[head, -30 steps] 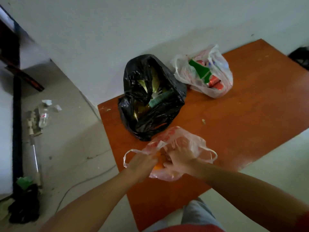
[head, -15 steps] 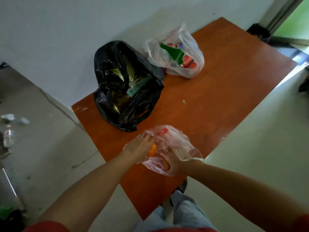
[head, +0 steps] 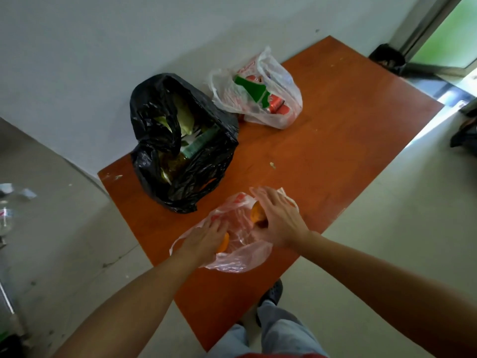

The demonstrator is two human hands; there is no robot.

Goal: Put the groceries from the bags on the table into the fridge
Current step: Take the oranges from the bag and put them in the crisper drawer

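A plain room of a home, by the look of it. A reddish wooden counter [head: 348,140] stands against a bare white wall [head: 103,47] on a pale floor [head: 387,241]. On the counter sit a black bag [head: 180,182] and a pale bag [head: 284,112] of groceries. Past the counter's far end is a metal door frame [head: 423,27] with green daylight behind it.

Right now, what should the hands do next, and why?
Probably lift both fruits out of the bag. The left hand grips an orange, the right hand grips a second orange, and both sit inside the open pink bag on the table.
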